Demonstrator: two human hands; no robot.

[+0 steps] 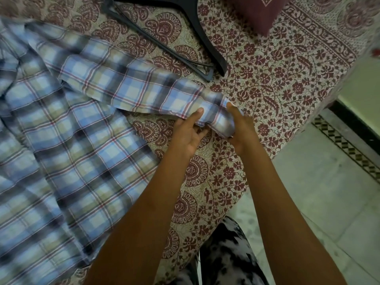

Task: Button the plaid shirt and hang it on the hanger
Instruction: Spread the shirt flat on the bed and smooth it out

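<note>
- Here, shirt (61, 130) spread over frame's left on sheet (277, 79), one sleeve stretched twd centre.
- Hanger (197, 29) flat on sheet, top centre, near sleeve.
- L hand (186, 136) pinches cuff (213, 118): thumb on top, fingers under.
- R hand (240, 128) grips cuff end, fingers curled round.
- Cushion (257, 11) upper right.

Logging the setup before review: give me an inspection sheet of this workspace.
Surface: floral printed bedsheet.
Job's things: plaid shirt spread out, one sleeve stretched rightward; black hanger lying beyond it, holding nothing.
Clutter: maroon cushion at the far edge.
Hands: left hand and right hand both hold the sleeve's cuff end.
Cables: nothing seen.
Surroundings: tiled floor on the right; patterned trouser leg below.
</note>
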